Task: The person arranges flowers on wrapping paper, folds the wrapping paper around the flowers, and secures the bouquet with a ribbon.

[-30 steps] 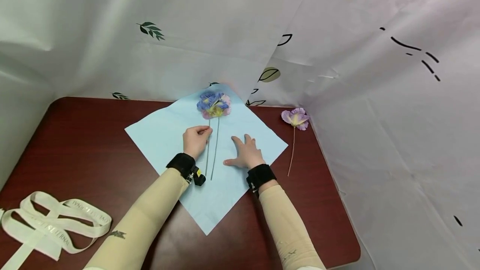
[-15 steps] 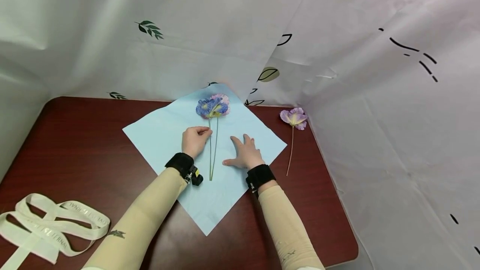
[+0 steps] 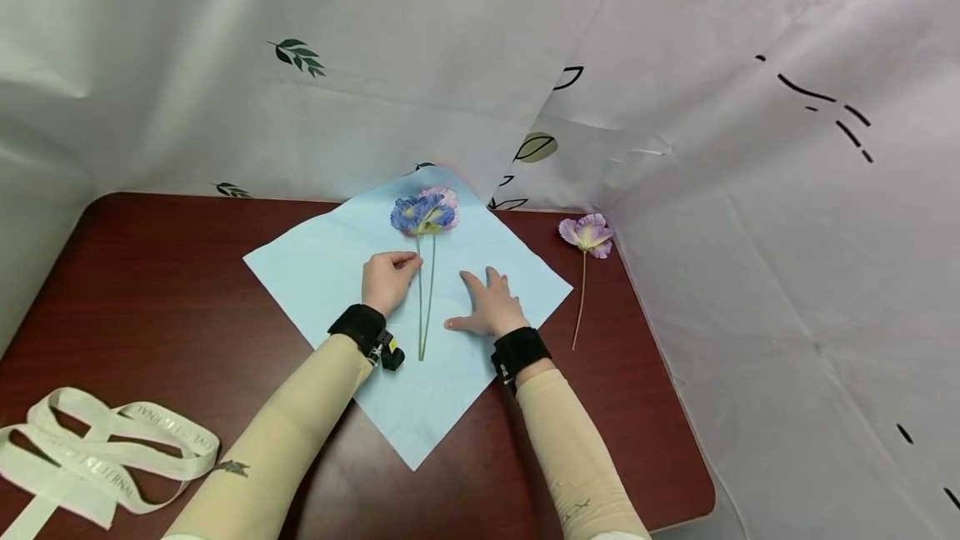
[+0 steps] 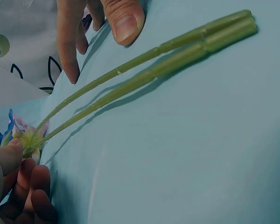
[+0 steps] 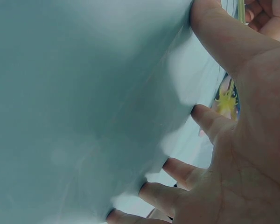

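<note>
On a sheet of pale blue paper (image 3: pixel 330 257), turned cornerwise, lie a blue flower (image 3: pixel 417 215) and a pink flower (image 3: pixel 450 197), the blue bloom overlapping the pink. My left hand (image 3: pixel 387 282) pinches a stem just below the blooms between thumb and fingers. In the left wrist view the two green stems (image 4: pixel 149 72) run side by side and meet at their thick cut ends. Spread wide, my right hand (image 3: pixel 491 307) rests its fingertips on the paper, right of the stems; the right wrist view shows its palm (image 5: pixel 252 154) raised off the sheet.
A purple flower (image 3: pixel 588 235) with a long stem lies on the red-brown table (image 3: pixel 187 290), right of the paper. Loops of cream printed ribbon (image 3: pixel 150 461) lie at the front left. White patterned cloth (image 3: pixel 420 65) rises behind the table and along its right side.
The blue flower's stem has swung at its lower end to the right, so the two stem ends now meet. The pink bloom shows more at the upper right. The right hand stays in place.
</note>
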Motion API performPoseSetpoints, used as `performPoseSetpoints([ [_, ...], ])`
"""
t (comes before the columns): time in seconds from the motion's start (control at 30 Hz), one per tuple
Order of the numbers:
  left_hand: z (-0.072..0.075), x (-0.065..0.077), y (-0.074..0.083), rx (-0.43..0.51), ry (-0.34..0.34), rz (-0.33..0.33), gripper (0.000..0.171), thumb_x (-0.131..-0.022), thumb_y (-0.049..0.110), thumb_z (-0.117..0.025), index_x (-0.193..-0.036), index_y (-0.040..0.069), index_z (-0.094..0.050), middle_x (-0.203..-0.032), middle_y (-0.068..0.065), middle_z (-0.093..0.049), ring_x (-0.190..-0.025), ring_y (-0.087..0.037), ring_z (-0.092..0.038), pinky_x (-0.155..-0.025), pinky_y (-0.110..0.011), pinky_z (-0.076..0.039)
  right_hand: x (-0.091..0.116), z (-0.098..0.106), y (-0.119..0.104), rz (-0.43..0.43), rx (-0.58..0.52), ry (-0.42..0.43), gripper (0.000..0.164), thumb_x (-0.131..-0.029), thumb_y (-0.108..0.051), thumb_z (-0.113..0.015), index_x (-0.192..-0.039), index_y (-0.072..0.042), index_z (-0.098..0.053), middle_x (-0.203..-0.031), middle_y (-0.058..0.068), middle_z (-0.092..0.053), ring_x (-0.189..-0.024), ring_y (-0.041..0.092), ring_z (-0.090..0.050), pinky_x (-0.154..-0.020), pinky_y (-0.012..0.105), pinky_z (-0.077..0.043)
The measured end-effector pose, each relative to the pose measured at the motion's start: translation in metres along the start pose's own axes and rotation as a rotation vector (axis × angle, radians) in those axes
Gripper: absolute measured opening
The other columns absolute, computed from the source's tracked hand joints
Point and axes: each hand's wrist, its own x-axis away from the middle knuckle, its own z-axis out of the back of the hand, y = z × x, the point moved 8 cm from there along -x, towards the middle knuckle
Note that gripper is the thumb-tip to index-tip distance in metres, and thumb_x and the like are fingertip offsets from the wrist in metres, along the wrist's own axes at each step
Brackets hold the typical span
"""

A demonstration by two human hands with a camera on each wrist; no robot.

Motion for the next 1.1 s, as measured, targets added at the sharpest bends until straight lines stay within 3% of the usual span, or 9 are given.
performPoseSetpoints([
  [0.13, 0.008, 0.003, 0.003, -0.024, 0.003, -0.056, 0.033, -0.1, 0.03, -0.066, -0.124, 0.009, -0.073, -0.112, -0.011, -0.073, -0.098, -0.025, -0.067, -0.087, -0.042, -0.052, -0.001, 0.0, -0.002, 0.006, 0.005, 0.001, 0.1, -0.079, -0.067, -0.076, -0.16, -0.032, -0.029, -0.166, 0.02, -0.016, -0.151, 0.045, -0.017, -0.109, 0.068, -0.033],
  [0.3, 0.02, 0.01, 0.009, -0.143, -0.004, -0.189, 0.04, -0.1, 0.035, -0.066, -0.131, 0.01, -0.069, -0.103, -0.01, -0.067, -0.088, -0.025, -0.061, -0.08, -0.042, -0.047, -0.003, 0.001, -0.002, 0.006, 0.007, -0.003, 0.101, -0.078, -0.067, -0.076, -0.16, -0.032, -0.029, -0.166, 0.02, -0.016, -0.151, 0.046, -0.017, -0.109, 0.068, -0.033],
  [0.43, 0.031, 0.017, 0.009, -0.232, -0.033, -0.283, 0.049, -0.1, 0.036, -0.065, -0.14, 0.009, -0.06, -0.122, -0.014, -0.062, -0.108, -0.03, -0.06, -0.093, -0.046, -0.046, -0.003, 0.003, 0.0, 0.013, 0.003, -0.005, 0.101, -0.078, -0.066, -0.076, -0.16, -0.031, -0.029, -0.165, 0.02, -0.016, -0.15, 0.047, -0.018, -0.108, 0.069, -0.032],
  [0.57, 0.04, 0.023, 0.005, -0.322, -0.112, -0.307, 0.057, -0.099, 0.037, -0.066, -0.147, 0.009, -0.053, -0.143, -0.018, -0.052, -0.132, -0.036, -0.05, -0.11, -0.05, -0.038, 0.001, 0.004, 0.003, 0.025, -0.011, -0.01, 0.1, -0.08, -0.065, -0.076, -0.161, -0.03, -0.028, -0.166, 0.021, -0.015, -0.15, 0.049, -0.016, -0.108, 0.071, -0.031],
  [0.67, 0.046, 0.028, 0.004, -0.409, -0.162, -0.342, 0.061, -0.098, 0.037, -0.067, -0.149, 0.009, -0.05, -0.149, -0.02, -0.045, -0.138, -0.038, -0.043, -0.113, -0.051, -0.033, 0.004, 0.007, 0.004, 0.03, -0.022, -0.002, 0.1, -0.08, -0.063, -0.076, -0.161, -0.029, -0.029, -0.165, 0.021, -0.015, -0.15, 0.05, -0.015, -0.108, 0.072, -0.031],
  [0.83, 0.057, 0.035, 0.004, -0.518, -0.167, -0.421, 0.067, -0.095, 0.04, -0.07, -0.15, 0.008, -0.049, -0.155, -0.022, -0.038, -0.146, -0.041, -0.031, -0.117, -0.056, -0.025, 0.008, 0.009, 0.005, 0.038, -0.031, 0.004, 0.099, -0.081, -0.061, -0.077, -0.161, -0.026, -0.03, -0.165, 0.023, -0.015, -0.15, 0.051, -0.015, -0.106, 0.073, -0.031],
  [0.97, 0.061, 0.038, -0.002, -0.598, -0.201, -0.432, 0.077, -0.092, 0.048, -0.07, -0.154, 0.009, -0.043, -0.162, -0.02, -0.028, -0.152, -0.041, -0.017, -0.121, -0.059, -0.013, 0.009, 0.006, 0.002, 0.042, -0.038, -0.002, 0.099, -0.082, -0.061, -0.077, -0.161, -0.026, -0.03, -0.165, 0.023, -0.015, -0.15, 0.051, -0.014, -0.106, 0.073, -0.031],
  [1.1, 0.065, 0.042, -0.011, -0.649, -0.251, -0.375, 0.088, -0.089, 0.057, -0.07, -0.158, 0.014, -0.037, -0.164, -0.02, -0.022, -0.153, -0.044, -0.01, -0.117, -0.068, -0.006, 0.009, 0.004, -0.005, 0.052, -0.042, -0.01, 0.098, -0.082, -0.06, -0.077, -0.161, -0.027, -0.029, -0.165, 0.023, -0.014, -0.15, 0.051, -0.014, -0.107, 0.073, -0.03],
])
